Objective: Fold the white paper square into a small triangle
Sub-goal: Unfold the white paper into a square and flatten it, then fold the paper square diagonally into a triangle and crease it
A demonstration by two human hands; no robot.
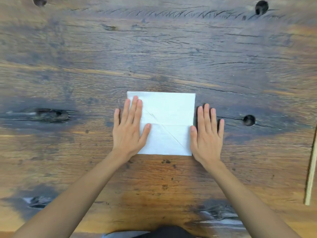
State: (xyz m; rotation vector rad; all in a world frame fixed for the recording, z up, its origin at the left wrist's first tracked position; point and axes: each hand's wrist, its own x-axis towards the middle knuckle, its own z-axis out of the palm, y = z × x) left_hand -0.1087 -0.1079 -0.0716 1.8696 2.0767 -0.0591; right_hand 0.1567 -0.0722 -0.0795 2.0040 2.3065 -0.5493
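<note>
The white paper square (169, 114) lies flat and unfolded on the wooden table (154, 48), just ahead of me. It shows a horizontal crease across its middle and a diagonal crease running from upper left to lower right. My left hand (130, 129) rests palm down, fingers together, over the paper's left edge. My right hand (206, 133) lies flat on the table beside the paper's right edge, its thumb touching that edge. Neither hand grips anything.
The dark, knotted table top stretches wide on all sides, with round knot holes, one (249, 120) just right of my right hand. A thin light wooden stick (311, 169) lies along the right border.
</note>
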